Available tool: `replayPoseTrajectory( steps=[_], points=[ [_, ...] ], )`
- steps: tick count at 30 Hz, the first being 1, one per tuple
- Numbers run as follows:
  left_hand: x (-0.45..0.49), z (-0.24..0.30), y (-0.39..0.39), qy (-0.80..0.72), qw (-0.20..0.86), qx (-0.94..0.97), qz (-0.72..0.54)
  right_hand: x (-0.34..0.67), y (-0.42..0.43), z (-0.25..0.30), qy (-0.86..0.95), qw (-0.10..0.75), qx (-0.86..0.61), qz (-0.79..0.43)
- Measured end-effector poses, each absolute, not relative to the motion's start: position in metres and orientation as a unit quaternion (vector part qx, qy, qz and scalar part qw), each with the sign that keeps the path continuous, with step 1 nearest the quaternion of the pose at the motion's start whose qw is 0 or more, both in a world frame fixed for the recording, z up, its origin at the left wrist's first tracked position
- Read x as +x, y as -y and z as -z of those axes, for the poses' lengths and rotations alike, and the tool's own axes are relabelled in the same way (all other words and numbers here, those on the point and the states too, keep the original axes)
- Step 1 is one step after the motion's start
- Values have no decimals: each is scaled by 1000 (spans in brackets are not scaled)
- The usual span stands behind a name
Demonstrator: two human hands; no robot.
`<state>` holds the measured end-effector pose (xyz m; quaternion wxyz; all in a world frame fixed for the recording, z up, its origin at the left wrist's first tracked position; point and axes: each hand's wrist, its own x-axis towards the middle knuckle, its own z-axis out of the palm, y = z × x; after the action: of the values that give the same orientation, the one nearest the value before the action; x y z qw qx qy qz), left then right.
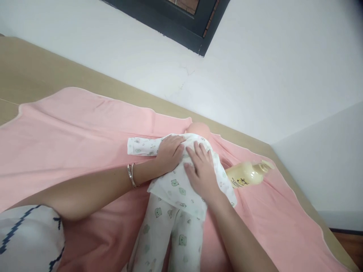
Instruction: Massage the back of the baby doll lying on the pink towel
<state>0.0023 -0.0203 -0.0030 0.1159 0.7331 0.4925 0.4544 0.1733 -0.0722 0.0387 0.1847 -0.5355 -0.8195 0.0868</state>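
A baby doll (198,129) lies stretched out, its round bare head away from me; most of the head is hidden. It wears a white top (177,190) with small green animal prints and matching trousers (183,243). My left hand (170,151) rests flat on the upper left of the top, near the shoulder, fingers extended close together. Across the right side of the chest area lies my right hand (202,172), fingers slightly spread. Both hands touch the fabric and grasp nothing. One sleeve (141,146) sticks out to the left.
Beside the doll's right side is a yellowish pump bottle (245,174), tilted in view. A pink cloth (70,124) with some folds lies under everything, on a wooden-toned surface (36,71). A white wall (136,53) with a dark window frame (181,28) rises behind.
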Motion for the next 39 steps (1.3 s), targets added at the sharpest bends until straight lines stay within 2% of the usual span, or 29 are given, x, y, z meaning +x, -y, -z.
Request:
replayPoseTrajectory(
  steps=[5, 8, 13, 17, 23, 33, 39],
  points=[
    [2, 4, 20, -489, 134, 731, -457, 189, 49, -34, 767, 222, -591, -114],
    [2, 4, 21, -490, 130, 731, -457, 171, 75, -29, 764, 198, -612, -51],
    [1, 4, 21, -481, 119, 737, -460, 142, 115, -29, 839, 142, -522, 48],
    [2, 4, 21, -485, 111, 737, -457, 156, 95, -39, 845, 136, -517, -27],
    [3, 4, 21, -492, 117, 733, -455, 180, 59, -40, 793, 201, -562, -120],
    [3, 3, 20, -490, 121, 733, -456, 179, 59, -41, 787, 201, -570, -122],
    [3, 5, 25, -497, 113, 727, -461, 169, 71, -45, 807, 144, -569, -65]
  ],
)
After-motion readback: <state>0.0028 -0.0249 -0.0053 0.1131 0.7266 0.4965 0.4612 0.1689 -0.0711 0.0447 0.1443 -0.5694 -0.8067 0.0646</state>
